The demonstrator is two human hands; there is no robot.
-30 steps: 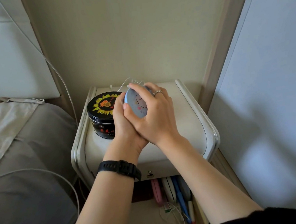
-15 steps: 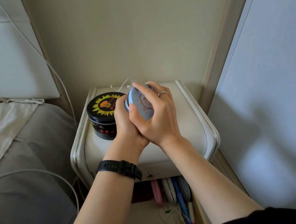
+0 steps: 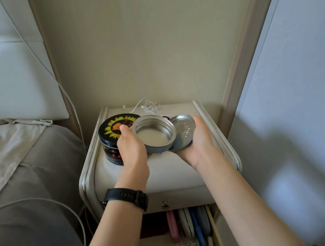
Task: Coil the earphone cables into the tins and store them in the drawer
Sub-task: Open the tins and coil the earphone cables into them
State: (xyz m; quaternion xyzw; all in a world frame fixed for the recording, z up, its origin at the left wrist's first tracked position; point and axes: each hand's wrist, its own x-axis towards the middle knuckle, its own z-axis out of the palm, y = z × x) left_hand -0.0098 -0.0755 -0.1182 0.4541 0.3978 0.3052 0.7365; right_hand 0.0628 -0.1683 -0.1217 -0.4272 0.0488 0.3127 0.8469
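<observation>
Our left hand point(image 3: 132, 152) grips the open silver tin point(image 3: 154, 133) above the nightstand point(image 3: 163, 175); our right hand point(image 3: 200, 145) clasps its lid point(image 3: 184, 130) at three o'clock. The earphone cable point(image 3: 150, 107) lies tangled at twelve, the sunflower tin point(image 3: 111, 136) at nine.

a beige wall point(image 3: 139, 45) stood behind a cream nightstand point(image 3: 171, 174) with raised rounded side rails. a padded white headboard point(image 3: 13, 82) and a bed point(image 3: 38, 226) in grey-brown covers lay at the left, just beside the nightstand. a pale blue-grey panel point(image 3: 296, 108) closed the right side, with soft light patches on it.
</observation>
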